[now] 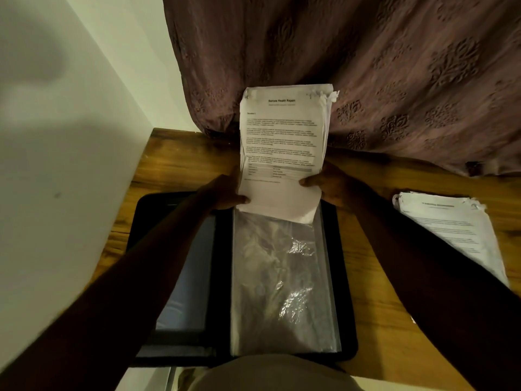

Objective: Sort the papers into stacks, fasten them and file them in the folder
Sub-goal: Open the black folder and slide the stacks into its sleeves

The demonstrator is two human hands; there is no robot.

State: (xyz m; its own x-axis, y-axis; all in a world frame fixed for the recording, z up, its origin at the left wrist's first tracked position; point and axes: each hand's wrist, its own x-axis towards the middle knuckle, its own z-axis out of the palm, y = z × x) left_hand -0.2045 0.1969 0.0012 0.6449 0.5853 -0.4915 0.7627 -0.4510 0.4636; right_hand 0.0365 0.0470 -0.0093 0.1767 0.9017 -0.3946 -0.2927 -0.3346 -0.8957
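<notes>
A stack of printed papers [284, 142], headed "Sample Health Report", stands nearly upright above the open black folder [345, 277]. My left hand [228, 193] grips the stack's lower left edge, thumb on the front. My right hand [328, 184] grips its lower right edge. The stack's bottom edge meets the top of the clear plastic sleeves [282, 277] on the folder's right half. Whether the stack is inside a sleeve I cannot tell. A second stack of papers [454, 232] lies flat on the table at the right.
The folder lies on a wooden table [180, 165] whose left side meets a white wall [70, 136]. A patterned brown curtain [366, 66] hangs behind the table and drapes onto its far edge. The folder's left half holds a bluish pocket [189, 277].
</notes>
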